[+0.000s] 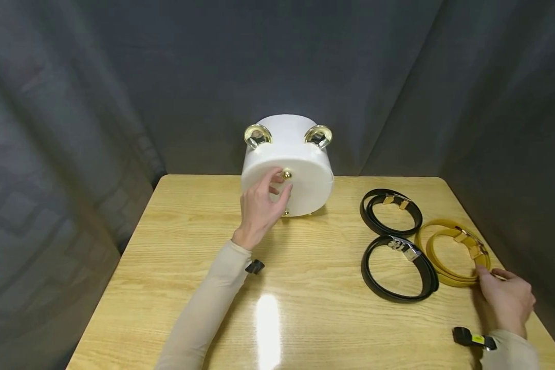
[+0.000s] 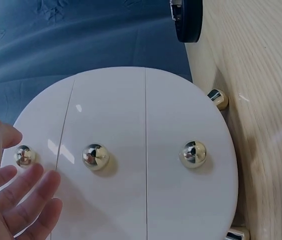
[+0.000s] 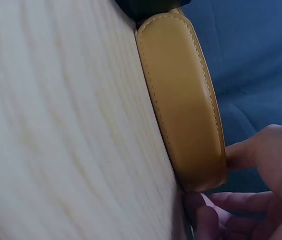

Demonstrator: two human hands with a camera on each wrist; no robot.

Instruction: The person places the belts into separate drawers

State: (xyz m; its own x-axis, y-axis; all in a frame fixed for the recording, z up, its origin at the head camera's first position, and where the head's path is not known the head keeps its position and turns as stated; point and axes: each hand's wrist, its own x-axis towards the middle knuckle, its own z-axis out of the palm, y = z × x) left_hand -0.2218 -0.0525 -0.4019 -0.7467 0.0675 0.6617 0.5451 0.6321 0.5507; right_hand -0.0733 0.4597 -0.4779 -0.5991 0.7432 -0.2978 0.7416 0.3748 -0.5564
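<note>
Knob (image 1: 287, 174) near left fingers (image 2: 44, 189); right fingers (image 3: 207, 220) pinch belt (image 3: 181, 100).

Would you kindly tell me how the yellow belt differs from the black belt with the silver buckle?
The yellow belt has gold-coloured hardware; the silver-buckled black belt has a silver-coloured buckle.
The yellow belt's loops spread visibly apart, while the silver-buckled black belt's coil sits close together.
The right hand holds the yellow belt at its near side; no hand touches the silver-buckled black belt.
Both are coiled on the wood-grain table.
</note>
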